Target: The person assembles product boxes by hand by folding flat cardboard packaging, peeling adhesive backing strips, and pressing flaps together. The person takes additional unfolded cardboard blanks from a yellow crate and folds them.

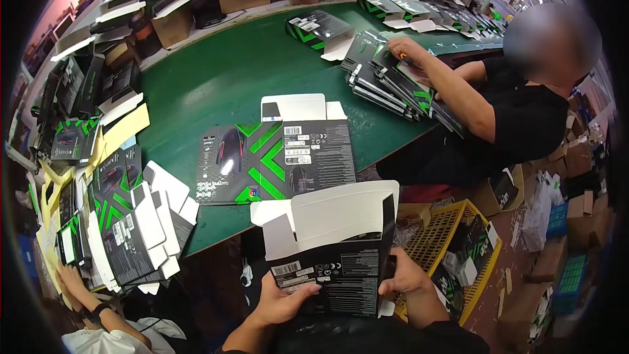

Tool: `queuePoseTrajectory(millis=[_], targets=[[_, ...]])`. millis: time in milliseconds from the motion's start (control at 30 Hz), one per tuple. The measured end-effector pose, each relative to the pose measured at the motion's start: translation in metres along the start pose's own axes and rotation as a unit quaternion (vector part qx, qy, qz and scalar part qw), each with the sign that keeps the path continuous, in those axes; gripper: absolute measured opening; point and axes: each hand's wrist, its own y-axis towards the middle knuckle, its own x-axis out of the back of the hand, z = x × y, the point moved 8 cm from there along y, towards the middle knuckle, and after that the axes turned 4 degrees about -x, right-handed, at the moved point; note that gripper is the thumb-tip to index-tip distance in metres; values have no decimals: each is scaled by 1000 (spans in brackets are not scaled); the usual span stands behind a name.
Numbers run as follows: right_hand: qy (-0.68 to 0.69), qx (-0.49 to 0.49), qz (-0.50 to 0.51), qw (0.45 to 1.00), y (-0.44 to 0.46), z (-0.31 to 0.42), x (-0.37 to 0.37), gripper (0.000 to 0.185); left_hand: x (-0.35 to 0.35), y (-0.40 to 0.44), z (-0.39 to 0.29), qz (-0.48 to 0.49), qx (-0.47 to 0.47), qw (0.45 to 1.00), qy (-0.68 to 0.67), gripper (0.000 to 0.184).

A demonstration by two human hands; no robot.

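The left hand (283,298) is holding the box (347,282) by its lower left side. Its thumb is lying on the front and pointing inward. Its other fingers are hiding behind the box, so I cannot tell how they are bending. The right hand (407,280) is pinching the right edge, with its thumb near the front and its fingers going round the side. The two hands are keeping the box between them, in front of the body, just beside the near edge of the green table (196,92). The white flaps (344,210) are standing open at the top. A flat box (272,170) is lying on the table, just past the flaps. A yellow basket (432,241) is sitting on the right, with more boxes inside. Across the table on the right, another person's hand (405,47) is reaching over a pile of flat boxes (367,69).
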Motion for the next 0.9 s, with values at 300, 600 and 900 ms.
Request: queuePoseTrajectory(millis=[300, 600, 900], targets=[[-265, 99, -246, 927, -9, 33, 15, 84, 16, 3, 20, 6, 47, 995, -89, 59], [-161, 128, -150, 967, 12, 37, 25, 42, 14, 25, 30, 16, 7, 999, -40, 33], [-57, 208, -126, 968, 35, 27, 15, 44, 36, 17, 58, 96, 59, 992, 57, 40]])
